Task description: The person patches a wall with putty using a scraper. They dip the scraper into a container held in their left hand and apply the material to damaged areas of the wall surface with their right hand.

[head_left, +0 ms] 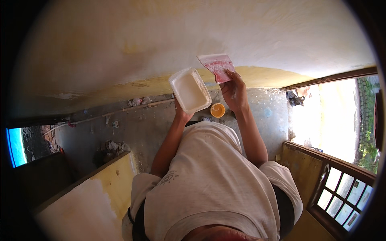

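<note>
"Who holds what here?"

"A person in a pale T-shirt (209, 172) stands facing a patchy wall (177, 36), a white tub (202, 86) in the left hand (180, 111) and a flexible red sheet (219, 66) in the right hand (235, 91)."

"Why carry the tub at that height?"

"Probably for reach: raised level with the sheet and tipped to show its inside, it puts the pale material (188, 92) close to the other hand. The sheet, smeared white, is taken by its lower corner, likely to leave its far edge free. Whether that edge meets the wall cannot be told."

"And the grip on each side?"

"The right is pinched together, fingers and thumb closed on the sheet's corner with no visible gap. The left bears the tub from its near left side, opened about as wide as that side requires; most of its fingers are hidden behind the tub, so their exact spread cannot be told."

"Anything below?"

"An orange bucket (218, 115) sits on the grey floor (261, 98) between the forearms as seen from above, apart from both hands, perhaps set there to stay close by."
</note>
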Available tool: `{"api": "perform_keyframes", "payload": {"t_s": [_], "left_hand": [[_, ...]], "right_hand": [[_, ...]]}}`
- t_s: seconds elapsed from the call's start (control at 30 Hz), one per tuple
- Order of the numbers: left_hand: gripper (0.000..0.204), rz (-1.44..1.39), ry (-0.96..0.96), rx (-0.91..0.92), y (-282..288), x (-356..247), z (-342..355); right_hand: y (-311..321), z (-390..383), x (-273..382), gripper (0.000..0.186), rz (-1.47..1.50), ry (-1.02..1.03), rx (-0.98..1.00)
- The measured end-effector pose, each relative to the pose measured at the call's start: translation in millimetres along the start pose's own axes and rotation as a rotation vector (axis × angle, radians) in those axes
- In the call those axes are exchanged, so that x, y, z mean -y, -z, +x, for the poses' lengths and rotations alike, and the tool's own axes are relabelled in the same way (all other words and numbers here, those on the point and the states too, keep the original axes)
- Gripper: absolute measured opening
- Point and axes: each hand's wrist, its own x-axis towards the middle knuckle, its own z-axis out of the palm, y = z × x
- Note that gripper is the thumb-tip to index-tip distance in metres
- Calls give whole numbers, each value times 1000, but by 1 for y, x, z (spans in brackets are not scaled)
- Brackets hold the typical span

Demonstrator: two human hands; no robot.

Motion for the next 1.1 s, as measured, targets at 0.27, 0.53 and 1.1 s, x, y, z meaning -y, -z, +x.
{"api": "perform_keyframes", "payload": {"t_s": [0.27,0.53,1.1], "left_hand": [[52,15,-31,-36,15,-42,6],[52,78,-93,-35,15,-77,-10],[56,98,46,20,31,-116,-11]], "right_hand": [[-51,99,48,29,-37,-60,27],[-146,29,87,34,-17,343,197],[-162,57,94,33,-143,330,235]]}}
